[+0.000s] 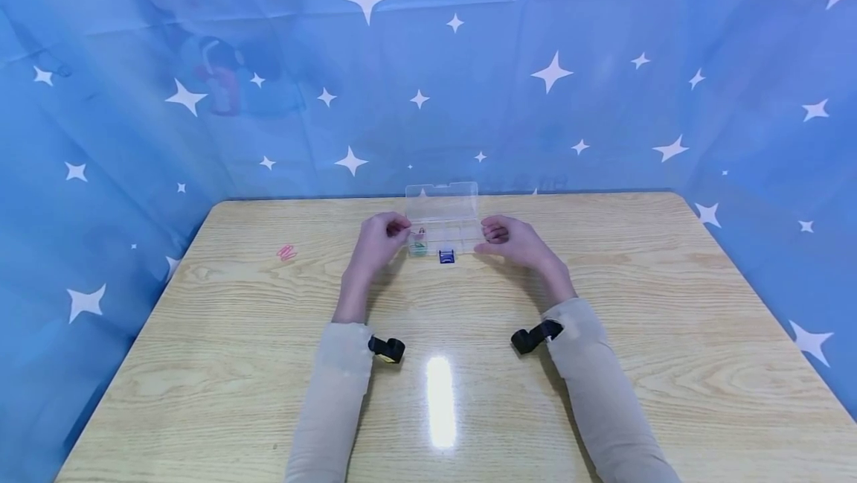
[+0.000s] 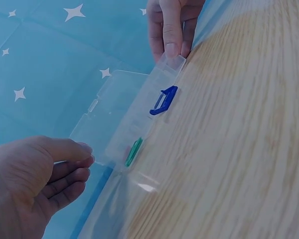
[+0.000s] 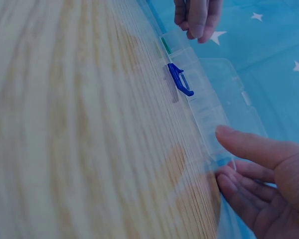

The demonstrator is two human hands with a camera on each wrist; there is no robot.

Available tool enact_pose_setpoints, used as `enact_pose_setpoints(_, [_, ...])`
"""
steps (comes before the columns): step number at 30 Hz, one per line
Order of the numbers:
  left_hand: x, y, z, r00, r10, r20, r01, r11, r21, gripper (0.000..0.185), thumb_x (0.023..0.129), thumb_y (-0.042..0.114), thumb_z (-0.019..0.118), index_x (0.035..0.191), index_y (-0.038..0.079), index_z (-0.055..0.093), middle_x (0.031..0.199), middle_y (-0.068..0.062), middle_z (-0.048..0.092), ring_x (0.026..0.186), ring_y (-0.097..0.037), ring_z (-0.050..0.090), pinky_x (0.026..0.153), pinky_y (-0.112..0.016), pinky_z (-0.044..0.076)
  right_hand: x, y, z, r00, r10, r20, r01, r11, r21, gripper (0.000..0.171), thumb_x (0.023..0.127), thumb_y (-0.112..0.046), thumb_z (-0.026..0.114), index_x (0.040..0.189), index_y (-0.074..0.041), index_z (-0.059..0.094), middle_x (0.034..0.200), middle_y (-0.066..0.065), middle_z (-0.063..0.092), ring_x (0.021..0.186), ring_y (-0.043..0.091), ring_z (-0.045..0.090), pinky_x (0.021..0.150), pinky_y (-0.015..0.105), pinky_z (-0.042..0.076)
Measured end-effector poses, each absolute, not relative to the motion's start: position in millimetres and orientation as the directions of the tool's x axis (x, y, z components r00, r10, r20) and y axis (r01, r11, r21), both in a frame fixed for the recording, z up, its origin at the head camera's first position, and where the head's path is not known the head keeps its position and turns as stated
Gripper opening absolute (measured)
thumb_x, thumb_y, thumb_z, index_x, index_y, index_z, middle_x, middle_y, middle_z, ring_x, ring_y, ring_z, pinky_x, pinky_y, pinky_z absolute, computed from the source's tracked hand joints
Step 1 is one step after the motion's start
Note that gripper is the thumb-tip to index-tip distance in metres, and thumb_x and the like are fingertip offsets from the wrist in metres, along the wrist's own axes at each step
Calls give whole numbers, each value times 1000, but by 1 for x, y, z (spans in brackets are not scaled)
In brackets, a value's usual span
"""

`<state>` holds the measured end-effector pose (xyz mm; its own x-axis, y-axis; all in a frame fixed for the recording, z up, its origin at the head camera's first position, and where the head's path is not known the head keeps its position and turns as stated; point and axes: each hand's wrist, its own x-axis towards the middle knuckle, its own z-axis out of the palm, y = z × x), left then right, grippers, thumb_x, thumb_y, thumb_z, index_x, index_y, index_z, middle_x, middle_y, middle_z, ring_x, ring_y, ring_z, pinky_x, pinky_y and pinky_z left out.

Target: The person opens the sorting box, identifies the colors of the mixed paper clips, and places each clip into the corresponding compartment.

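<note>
Head view: the clear compartment box (image 1: 443,228) sits open at the table's (image 1: 602,364) far middle, a blue clip (image 1: 446,256) against its near side. My left hand (image 1: 379,241) and right hand (image 1: 512,240) flank its ends, fingers loosely curled; I cannot tell whether they grip.

Clear plastic compartment box (image 1: 444,234): lying flat on the wooden table, near its far edge, lid (image 1: 441,200) standing open and leaning back toward the blue backdrop. Divided into small cells; see-through walls.

Blue clip (image 1: 446,255): sitting at the front wall of the box, about midway along its length; whether inside or clipped on cannot be told.

Green clip (image 1: 418,248): lying in a front cell toward the box's left end, with a small reddish item just behind it.
</note>
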<state>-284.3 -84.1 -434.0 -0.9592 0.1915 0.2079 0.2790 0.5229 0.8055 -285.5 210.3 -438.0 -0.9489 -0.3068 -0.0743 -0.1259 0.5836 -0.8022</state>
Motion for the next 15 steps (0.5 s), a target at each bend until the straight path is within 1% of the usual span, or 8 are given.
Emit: enact_pose_setpoints(15, [-277,-111,-430,-951,212,227,309,573,759,15,95,3,66,107,-5,71,98,-15,70,91,-26,65,84,-38,54,-284,209,-437,-948,-309,-72,-127,579,-806,62,90,-25,79,140,1,52,124,17,61,115,31,58,103,44,46])
